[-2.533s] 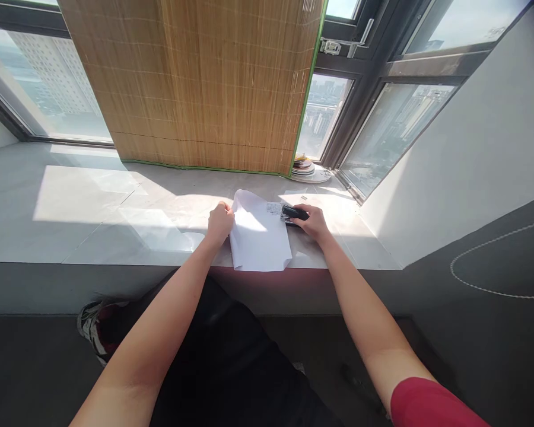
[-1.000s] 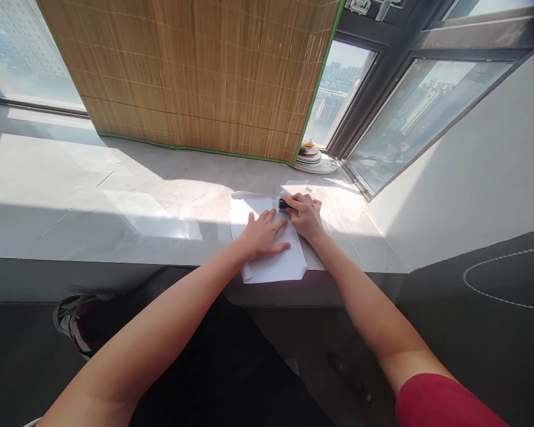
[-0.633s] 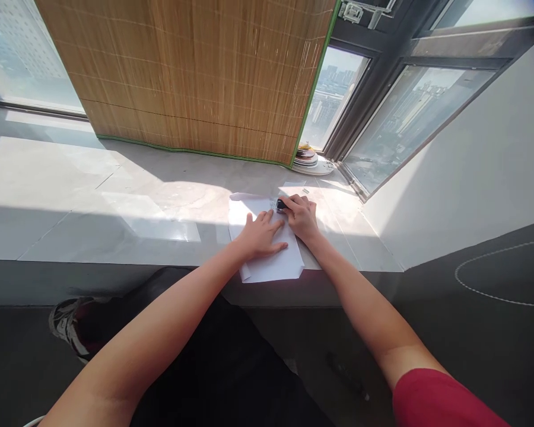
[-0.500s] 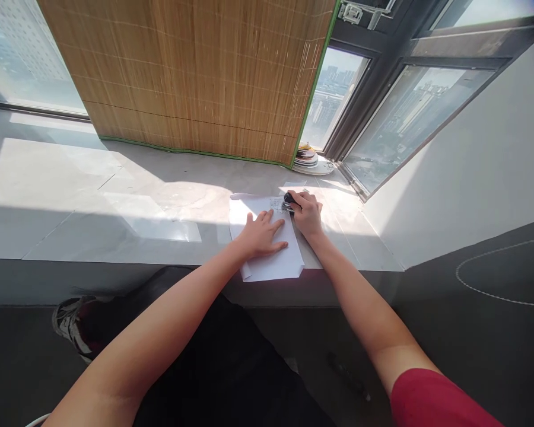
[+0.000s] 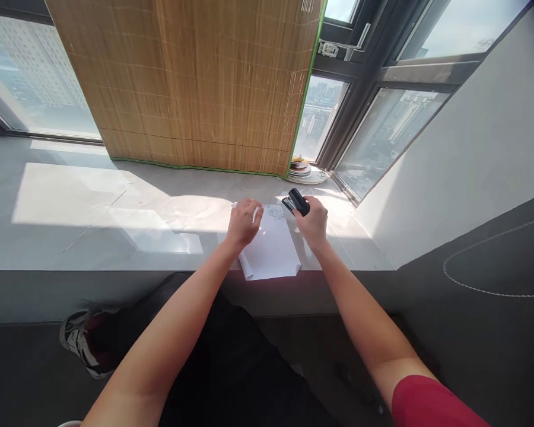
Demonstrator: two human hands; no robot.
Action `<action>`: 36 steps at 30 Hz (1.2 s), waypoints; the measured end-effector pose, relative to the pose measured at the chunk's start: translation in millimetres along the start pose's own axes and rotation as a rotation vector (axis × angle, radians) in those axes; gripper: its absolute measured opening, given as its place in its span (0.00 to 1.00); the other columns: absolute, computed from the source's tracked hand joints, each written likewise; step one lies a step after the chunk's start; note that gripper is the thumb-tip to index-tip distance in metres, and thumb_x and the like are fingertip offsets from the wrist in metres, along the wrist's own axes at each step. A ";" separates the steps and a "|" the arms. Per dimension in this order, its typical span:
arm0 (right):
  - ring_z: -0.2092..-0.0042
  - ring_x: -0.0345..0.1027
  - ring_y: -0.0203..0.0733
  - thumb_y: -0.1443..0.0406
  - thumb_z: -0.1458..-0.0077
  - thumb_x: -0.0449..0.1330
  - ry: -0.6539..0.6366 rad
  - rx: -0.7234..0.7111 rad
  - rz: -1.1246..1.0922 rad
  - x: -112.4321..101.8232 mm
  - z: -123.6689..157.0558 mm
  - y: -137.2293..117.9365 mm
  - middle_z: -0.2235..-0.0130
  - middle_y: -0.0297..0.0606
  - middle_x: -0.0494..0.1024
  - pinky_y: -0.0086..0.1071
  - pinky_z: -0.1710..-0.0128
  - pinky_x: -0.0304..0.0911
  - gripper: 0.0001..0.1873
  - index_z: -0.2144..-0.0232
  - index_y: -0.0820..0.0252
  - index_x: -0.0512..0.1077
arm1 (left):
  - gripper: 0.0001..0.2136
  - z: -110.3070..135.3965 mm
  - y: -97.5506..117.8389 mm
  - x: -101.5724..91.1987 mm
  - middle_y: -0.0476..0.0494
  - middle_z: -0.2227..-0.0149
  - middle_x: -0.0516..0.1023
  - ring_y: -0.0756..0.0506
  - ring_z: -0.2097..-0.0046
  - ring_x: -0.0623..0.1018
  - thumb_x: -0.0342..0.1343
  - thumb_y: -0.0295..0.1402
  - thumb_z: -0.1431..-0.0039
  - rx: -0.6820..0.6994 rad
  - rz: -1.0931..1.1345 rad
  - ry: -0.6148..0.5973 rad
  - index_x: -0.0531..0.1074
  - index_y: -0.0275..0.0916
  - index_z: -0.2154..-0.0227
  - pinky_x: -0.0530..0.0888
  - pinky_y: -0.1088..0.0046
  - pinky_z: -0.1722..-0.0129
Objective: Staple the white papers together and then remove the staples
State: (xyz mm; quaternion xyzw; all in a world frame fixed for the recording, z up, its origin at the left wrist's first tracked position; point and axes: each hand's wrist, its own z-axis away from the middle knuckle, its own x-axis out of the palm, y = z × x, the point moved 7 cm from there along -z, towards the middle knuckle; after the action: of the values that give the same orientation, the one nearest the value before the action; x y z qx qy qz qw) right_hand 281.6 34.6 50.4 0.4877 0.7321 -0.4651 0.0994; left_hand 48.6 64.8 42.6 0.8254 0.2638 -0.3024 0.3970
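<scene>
A black stapler (image 5: 299, 201) is in my right hand (image 5: 312, 222), its jaws apart and pointing up and left. It is at the upper right edge of a white paper stack (image 5: 271, 252), whose sheets have small dark marks near the top right. My left hand (image 5: 244, 224) is over the paper's upper left side, fingers loosely bent and thumb apart from them. Whether its fingertips touch the paper is hard to make out. The paper's lower edge, with curled corners, reaches past the front of the tiled sill.
A bamboo blind (image 5: 196, 89) with green edging hangs behind the sill (image 5: 84, 237). Stacked plates (image 5: 303, 171) stand in the corner by the window frame (image 5: 342, 112). A beaded cord (image 5: 471, 287) hangs at the right. My shoe (image 5: 82, 344) shows below left.
My left hand has come off its flat spread on the paper and moved up and left. My right hand has drawn the stapler slightly off the paper and tilted it. The view has shifted.
</scene>
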 end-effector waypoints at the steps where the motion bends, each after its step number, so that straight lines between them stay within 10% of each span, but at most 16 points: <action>1: 0.53 0.75 0.54 0.59 0.42 0.65 -0.043 -0.016 -0.049 6.5 4.5 -12.6 0.54 0.47 0.82 0.45 0.51 0.70 0.17 0.52 0.57 0.75 | 0.15 -2.9 -14.2 -14.0 0.35 0.50 0.79 0.37 0.47 0.77 0.44 0.35 0.23 -0.063 0.027 0.112 0.77 0.41 0.56 0.73 0.58 0.45; 11: 0.53 0.72 0.50 0.60 0.43 0.64 -0.342 -0.059 -0.121 94.7 43.5 -70.1 0.53 0.44 0.79 0.41 0.51 0.67 0.16 0.54 0.56 0.69 | 0.15 6.0 -114.9 -63.4 0.42 0.67 0.70 0.39 0.59 0.73 0.47 0.30 0.29 -0.503 0.029 0.217 0.58 0.44 0.75 0.69 0.63 0.55; 16: 0.59 0.74 0.45 0.51 0.35 0.61 -0.344 -0.044 -0.077 60.3 10.2 -33.6 0.57 0.41 0.81 0.36 0.55 0.67 0.16 0.56 0.56 0.73 | 0.18 8.0 -123.6 -54.4 0.42 0.71 0.71 0.40 0.62 0.73 0.42 0.34 0.26 -0.560 0.075 0.129 0.63 0.44 0.75 0.67 0.63 0.58; 22: 0.56 0.76 0.52 0.63 0.31 0.52 -0.368 0.113 0.615 4.4 -18.3 76.6 0.64 0.50 0.82 0.37 0.58 0.63 0.21 0.74 0.61 0.77 | 0.18 9.3 -126.8 -51.7 0.45 0.75 0.67 0.42 0.67 0.69 0.45 0.34 0.27 -0.587 0.090 0.093 0.62 0.44 0.77 0.63 0.63 0.63; 26: 0.55 0.77 0.52 0.65 0.33 0.52 -0.366 0.135 0.702 -1.5 -14.9 100.1 0.61 0.52 0.83 0.37 0.59 0.63 0.19 0.70 0.61 0.80 | 0.18 11.8 -124.5 -53.6 0.46 0.77 0.64 0.41 0.69 0.68 0.44 0.33 0.29 -0.606 0.111 0.094 0.59 0.44 0.79 0.61 0.63 0.66; 32: 0.63 0.75 0.48 0.54 0.28 0.50 -0.270 0.054 0.211 16.5 -1.4 35.2 0.68 0.44 0.81 0.37 0.59 0.66 0.25 0.72 0.59 0.76 | 0.18 12.3 -122.0 -54.4 0.45 0.77 0.64 0.41 0.69 0.68 0.44 0.32 0.30 -0.624 0.090 0.073 0.58 0.44 0.79 0.61 0.62 0.65; 36: 0.47 0.76 0.51 0.48 0.30 0.55 -0.389 -0.091 -0.229 60.9 23.0 -46.7 0.47 0.45 0.83 0.41 0.44 0.68 0.23 0.49 0.57 0.78 | 0.17 13.0 -122.6 -53.2 0.44 0.77 0.64 0.41 0.69 0.68 0.45 0.33 0.32 -0.629 0.074 0.055 0.60 0.44 0.79 0.62 0.62 0.64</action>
State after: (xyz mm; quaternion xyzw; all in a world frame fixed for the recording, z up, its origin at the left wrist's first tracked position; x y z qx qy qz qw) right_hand 206.1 50.2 28.7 0.2974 0.7701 -0.5249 0.2071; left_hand -74.1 110.6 13.0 0.6790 0.3249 -0.1692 0.6362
